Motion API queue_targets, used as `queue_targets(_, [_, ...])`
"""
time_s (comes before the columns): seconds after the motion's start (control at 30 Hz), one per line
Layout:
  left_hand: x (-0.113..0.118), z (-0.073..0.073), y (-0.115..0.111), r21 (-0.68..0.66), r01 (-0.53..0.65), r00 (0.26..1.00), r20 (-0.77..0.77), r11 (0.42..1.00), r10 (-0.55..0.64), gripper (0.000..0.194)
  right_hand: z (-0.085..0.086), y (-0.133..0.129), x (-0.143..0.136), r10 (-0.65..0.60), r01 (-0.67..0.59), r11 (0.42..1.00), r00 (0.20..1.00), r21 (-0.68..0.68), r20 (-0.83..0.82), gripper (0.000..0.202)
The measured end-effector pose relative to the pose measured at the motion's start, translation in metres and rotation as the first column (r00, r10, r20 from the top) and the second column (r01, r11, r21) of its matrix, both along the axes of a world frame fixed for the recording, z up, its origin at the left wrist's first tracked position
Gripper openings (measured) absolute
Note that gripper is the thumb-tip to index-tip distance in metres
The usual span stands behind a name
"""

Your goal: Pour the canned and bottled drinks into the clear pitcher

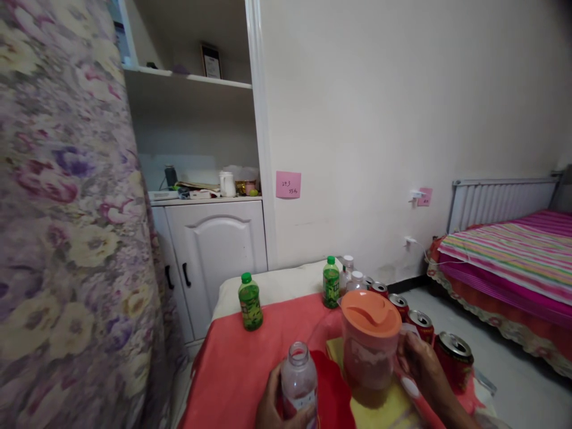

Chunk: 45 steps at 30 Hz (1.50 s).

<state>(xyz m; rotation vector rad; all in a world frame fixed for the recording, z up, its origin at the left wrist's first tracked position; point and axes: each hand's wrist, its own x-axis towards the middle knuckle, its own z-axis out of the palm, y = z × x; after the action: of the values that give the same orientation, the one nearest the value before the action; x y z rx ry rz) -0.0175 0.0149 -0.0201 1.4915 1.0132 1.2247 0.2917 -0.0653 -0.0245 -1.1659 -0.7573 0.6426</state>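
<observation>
Right up close, the left hand (273,394) has its fingers wrapped round a clear plastic bottle with a narrow neck (298,381), held upright at the near edge of view; its mouth is bare, so the cap is off; how much is inside, I cannot tell. Just to the right, the translucent round jug (369,363) stands upright under its orange plastic lid (370,313); the right hand (420,357) is at its handle side, fingers curled and seemingly closed on the handle; whether the base rests on the yellow sheet (364,415) below, I cannot tell.

Progress, as I judge it: bottle uncapped, both pieces in hand; the lid is on, the jug level, and no stream runs between them; any pouring is not under way.

Between them sits a red scalloped dish (330,387); red-topped metal-rimmed cans (453,357) line the right side; farther back on the red-covered worktop (214,369) stand two capped green bottles (250,305), well apart, and white-capped clear bottles (356,282); beyond, a white cupboard (218,238).
</observation>
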Motion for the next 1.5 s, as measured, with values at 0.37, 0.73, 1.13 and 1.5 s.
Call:
queue_targets(0.37, [0.001, -0.005, 0.002, 0.035, 0.02, 1.0, 0.02, 0.999, -0.021, 0.059, -0.004, 0.0, 0.002, 0.021, -0.021, 1.0, 1.0, 0.001, 0.003, 0.065])
queue_targets(0.73, [0.0, -0.008, 0.005, 0.026, 0.017, 1.0, 0.005, 1.0, -0.017, 0.058, -0.007, 0.0, 0.003, 0.016, -0.015, 1.0, 0.999, -0.013, 0.028, 0.062])
queue_targets(1.13, [-0.006, 0.0, 0.006, 0.019, 0.13, 0.991, -0.008, 0.991, -0.13, 0.062, 0.012, -0.006, -0.004, 0.04, -0.039, 0.999, 0.999, -0.014, 0.027, 0.064])
queue_targets(1.5, [0.005, -0.012, 0.002, -0.005, 0.044, 0.998, 0.046, 0.999, -0.044, 0.063, 0.026, -0.009, 0.001, -0.045, 0.047, 0.999, 0.994, -0.012, 0.096, 0.07])
